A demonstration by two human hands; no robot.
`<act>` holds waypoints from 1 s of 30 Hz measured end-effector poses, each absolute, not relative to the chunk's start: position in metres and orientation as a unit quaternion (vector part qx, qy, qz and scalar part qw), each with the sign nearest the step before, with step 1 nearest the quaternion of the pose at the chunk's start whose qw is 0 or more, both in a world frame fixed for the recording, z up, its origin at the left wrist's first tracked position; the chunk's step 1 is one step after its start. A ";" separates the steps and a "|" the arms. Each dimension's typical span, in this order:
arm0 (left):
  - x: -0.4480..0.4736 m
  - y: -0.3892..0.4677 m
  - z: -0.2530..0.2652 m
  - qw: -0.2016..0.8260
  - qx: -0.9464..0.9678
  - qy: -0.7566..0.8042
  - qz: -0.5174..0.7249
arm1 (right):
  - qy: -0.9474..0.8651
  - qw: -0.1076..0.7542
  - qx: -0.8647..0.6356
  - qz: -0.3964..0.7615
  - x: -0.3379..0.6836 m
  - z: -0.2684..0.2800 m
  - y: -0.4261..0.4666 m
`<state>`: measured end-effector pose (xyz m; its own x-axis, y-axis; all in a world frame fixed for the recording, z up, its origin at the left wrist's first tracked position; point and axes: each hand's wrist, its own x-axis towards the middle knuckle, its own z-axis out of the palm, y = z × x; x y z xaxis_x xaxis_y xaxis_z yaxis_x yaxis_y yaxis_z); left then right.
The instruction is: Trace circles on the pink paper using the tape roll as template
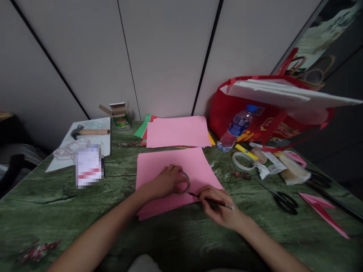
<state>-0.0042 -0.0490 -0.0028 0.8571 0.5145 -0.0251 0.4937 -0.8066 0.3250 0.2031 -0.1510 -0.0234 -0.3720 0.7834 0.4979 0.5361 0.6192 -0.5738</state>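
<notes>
My left hand point(167, 180) presses a thin round ring point(187, 186) down on a stack of pink paper point(170, 160), its fingers curled over the ring's left side. Only the right part of the ring's rim shows, so I cannot tell what kind of ring it is. A dark pencil point(215, 203) is pinched in my right hand point(219, 206), with its tip against the paper at the lower right edge of the ring. My right hand rests across the lower right edge of the sheets.
Behind lies another pink paper stack point(178, 132) over coloured sheets. At right are a water bottle point(238, 128), red bag point(241, 88), tape roll point(244, 161), yellow glue stick point(246, 152) and black scissors point(285, 202). A hammer point(92, 132) and small green box point(121, 120) stay left.
</notes>
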 end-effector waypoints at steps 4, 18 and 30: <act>-0.001 -0.053 0.005 0.156 0.949 0.273 0.014 | -0.751 0.451 -0.441 0.196 0.213 -0.016 -0.128; 0.036 -0.085 0.016 0.070 0.927 0.363 -0.072 | -0.600 0.475 -0.402 0.503 0.155 0.001 -0.008; 0.060 -0.088 -0.017 0.037 0.877 0.474 -0.069 | -0.813 0.189 -0.302 0.460 0.119 0.010 -0.022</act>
<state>0.0596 -0.0878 -0.0166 0.5408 0.8266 -0.1560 0.8367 -0.5477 -0.0011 0.1188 -0.0223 0.0104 -0.7463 0.6649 0.0307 0.3166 0.3953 -0.8623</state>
